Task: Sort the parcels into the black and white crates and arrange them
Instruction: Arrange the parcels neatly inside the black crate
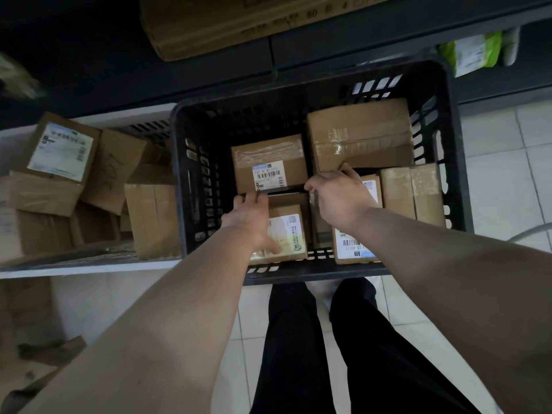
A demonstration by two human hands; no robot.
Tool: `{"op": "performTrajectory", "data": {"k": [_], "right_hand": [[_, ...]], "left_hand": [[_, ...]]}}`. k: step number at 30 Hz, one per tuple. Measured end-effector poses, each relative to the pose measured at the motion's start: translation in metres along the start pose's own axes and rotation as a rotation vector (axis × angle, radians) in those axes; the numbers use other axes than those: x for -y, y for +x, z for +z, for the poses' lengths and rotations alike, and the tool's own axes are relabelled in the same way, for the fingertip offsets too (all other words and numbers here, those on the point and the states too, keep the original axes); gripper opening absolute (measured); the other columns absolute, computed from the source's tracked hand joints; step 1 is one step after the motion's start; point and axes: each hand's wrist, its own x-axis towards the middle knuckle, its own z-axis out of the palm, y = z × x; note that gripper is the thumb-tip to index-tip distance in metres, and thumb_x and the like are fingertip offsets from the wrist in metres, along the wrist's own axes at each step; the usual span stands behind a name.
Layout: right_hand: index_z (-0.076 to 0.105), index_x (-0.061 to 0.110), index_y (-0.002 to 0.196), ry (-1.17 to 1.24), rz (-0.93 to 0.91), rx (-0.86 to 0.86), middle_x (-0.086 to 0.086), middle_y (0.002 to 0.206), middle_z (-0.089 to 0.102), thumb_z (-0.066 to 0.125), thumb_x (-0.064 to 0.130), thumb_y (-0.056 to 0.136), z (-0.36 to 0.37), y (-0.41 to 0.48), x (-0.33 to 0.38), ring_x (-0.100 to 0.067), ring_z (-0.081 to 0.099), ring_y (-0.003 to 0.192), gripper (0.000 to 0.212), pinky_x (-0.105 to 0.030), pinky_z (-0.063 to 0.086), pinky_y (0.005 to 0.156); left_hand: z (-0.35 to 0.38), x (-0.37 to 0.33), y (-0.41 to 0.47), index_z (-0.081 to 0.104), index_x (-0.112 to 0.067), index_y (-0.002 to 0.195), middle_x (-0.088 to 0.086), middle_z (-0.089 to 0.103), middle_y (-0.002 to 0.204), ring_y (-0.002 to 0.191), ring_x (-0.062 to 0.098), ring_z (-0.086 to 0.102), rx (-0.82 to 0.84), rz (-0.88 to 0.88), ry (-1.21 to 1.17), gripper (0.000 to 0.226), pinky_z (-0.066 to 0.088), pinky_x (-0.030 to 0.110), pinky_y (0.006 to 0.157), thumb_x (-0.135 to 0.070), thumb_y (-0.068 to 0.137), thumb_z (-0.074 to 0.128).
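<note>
The black crate [178, 186] fills the middle of the frame on a tiled floor [493, 180], with a white crate [89, 269] touching its left side. Inside the black one, a labelled box [268, 165] lies at centre, a large taped box [361, 132] to its upper right, a white-labelled parcel [289, 234] against the near wall, and a barcode parcel [349, 246] to that one's right.

The left grip [249, 216] hooks its curled fingers over the near edge of the labelled box, thumb lying across the white-labelled parcel. The right grip [337, 192] arches with its thumb at that box's near right corner and its fingers against the large taped box's near edge; I cannot tell whether it clasps anything.

The white crate holds a jumble of tilted brown cartons [59, 150].
</note>
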Motion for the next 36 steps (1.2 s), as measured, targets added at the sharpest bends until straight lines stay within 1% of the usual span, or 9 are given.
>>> {"op": "performTrajectory", "data": {"k": [6, 9, 13, 16, 26, 29, 31, 33, 36], "right_hand": [[0.050, 0.019, 0.139, 0.014, 0.190, -0.177, -0.005, 0.140, 0.053, 0.048, -0.005, 0.083, -0.025, -0.008, -0.016, -0.024, 0.042, 0.135, 0.061, -0.043, 0.009, 0.122], [0.050, 0.022, 0.139, -0.040, 0.266, -0.221, -0.005, 0.141, 0.052, 0.048, -0.004, 0.083, -0.032, -0.016, -0.036, -0.024, 0.040, 0.137, 0.061, -0.047, 0.010, 0.122], [0.051, 0.026, 0.138, -0.052, 0.303, -0.198, -0.003, 0.143, 0.050, 0.054, 0.004, 0.086, -0.035, -0.029, -0.063, -0.023, 0.036, 0.140, 0.056, -0.050, 0.010, 0.121], [0.051, 0.024, 0.138, -0.007, 0.306, -0.172, -0.004, 0.143, 0.051, 0.055, 0.010, 0.090, -0.033, -0.035, -0.077, -0.026, 0.038, 0.138, 0.050, -0.047, 0.017, 0.119], [0.053, 0.019, 0.134, 0.227, 0.257, -0.083, -0.008, 0.132, 0.057, 0.046, 0.001, 0.092, -0.045, -0.042, -0.092, -0.030, 0.048, 0.125, 0.047, -0.046, 0.044, 0.102], [0.052, 0.019, 0.134, 0.225, 0.254, -0.125, -0.008, 0.136, 0.055, 0.048, 0.001, 0.092, -0.045, -0.043, -0.089, -0.031, 0.041, 0.133, 0.046, -0.046, 0.035, 0.111], [0.049, 0.020, 0.137, 0.248, 0.256, -0.199, -0.007, 0.139, 0.053, 0.052, -0.002, 0.089, -0.048, -0.044, -0.084, -0.030, 0.039, 0.136, 0.053, -0.047, 0.034, 0.113], [0.046, 0.020, 0.139, 0.279, 0.242, -0.249, -0.007, 0.139, 0.051, 0.054, -0.005, 0.087, -0.053, -0.042, -0.077, -0.029, 0.043, 0.133, 0.058, -0.044, 0.039, 0.109], [0.043, 0.023, 0.141, 0.380, 0.193, -0.255, -0.008, 0.135, 0.053, 0.049, -0.001, 0.090, -0.067, -0.029, -0.055, -0.029, 0.053, 0.121, 0.056, -0.039, 0.046, 0.098]], "left_hand": [[-0.020, -0.037, -0.001, 0.049, -0.016, 0.137, 0.007, 0.056, 0.133, 0.123, 0.023, 0.051, -0.395, 0.225, -0.215, 0.043, 0.049, 0.040, 0.098, -0.029, 0.097, 0.057], [-0.020, -0.072, -0.005, 0.053, -0.016, 0.130, 0.008, 0.066, 0.114, 0.096, 0.021, 0.064, -0.269, 0.270, -0.396, 0.029, 0.054, 0.037, 0.080, -0.022, 0.104, 0.043], [-0.004, -0.116, -0.005, 0.008, -0.018, 0.157, 0.013, 0.026, 0.159, 0.138, 0.030, 0.040, -0.034, 0.118, -0.660, 0.075, 0.040, 0.047, 0.110, -0.043, 0.099, 0.050], [-0.003, -0.141, -0.009, -0.032, -0.019, 0.149, 0.006, -0.016, 0.165, 0.150, 0.032, 0.007, 0.011, -0.027, -0.603, 0.126, 0.021, 0.047, 0.118, -0.064, 0.082, 0.065], [-0.019, -0.158, -0.003, -0.036, -0.025, 0.147, 0.010, -0.005, 0.163, 0.149, 0.036, 0.006, 0.046, -0.189, -0.520, 0.157, 0.020, 0.052, 0.119, -0.068, 0.054, 0.084], [-0.029, -0.152, -0.003, -0.026, -0.028, 0.152, 0.013, 0.003, 0.163, 0.146, 0.039, 0.020, -0.002, -0.230, -0.658, 0.144, 0.028, 0.050, 0.117, -0.049, 0.064, 0.086], [-0.042, -0.139, -0.002, 0.005, -0.030, 0.157, 0.015, 0.017, 0.159, 0.137, 0.042, 0.037, -0.003, -0.284, -0.827, 0.123, 0.038, 0.055, 0.109, -0.049, 0.062, 0.082], [-0.062, -0.117, -0.003, 0.049, -0.024, 0.133, 0.019, 0.052, 0.137, 0.110, 0.037, 0.061, 0.044, -0.282, -1.025, 0.089, 0.051, 0.050, 0.093, -0.053, 0.053, 0.076], [-0.103, -0.077, -0.005, 0.065, -0.016, 0.100, 0.017, 0.070, 0.100, 0.081, 0.033, 0.067, 0.093, -0.199, -1.152, 0.044, 0.054, 0.041, 0.080, -0.034, 0.061, 0.070]]}}
